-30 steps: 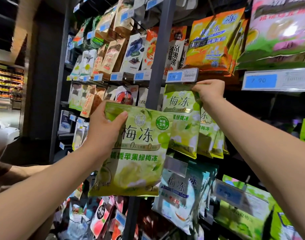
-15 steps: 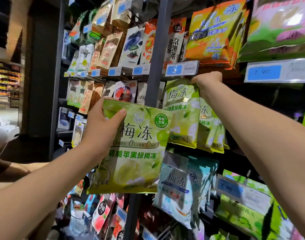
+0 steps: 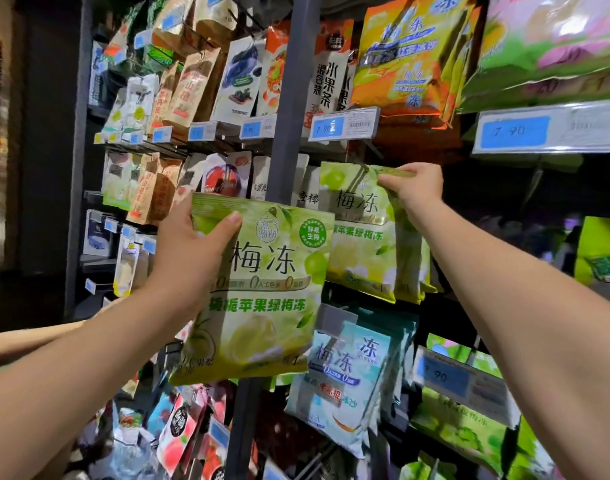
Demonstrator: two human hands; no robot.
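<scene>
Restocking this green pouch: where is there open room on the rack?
Dark gap right of the right hand, under the large price tag. Crowded: the hanging green pouches, blue pouches below, and rows left of the grey post.

Dim aisle, glare, blurred warped edges

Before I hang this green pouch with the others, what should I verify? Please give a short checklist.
1. The left hand grips the held pouch near its top corner: ok.
2. The right hand pinches the tops of the hanging pouches: ok.
3. The held pouch has the same print as the hanging pouches: ok.
4. Hang hole in the held pouch: cannot tell.
5. Room left to hang one more: cannot tell.
</scene>
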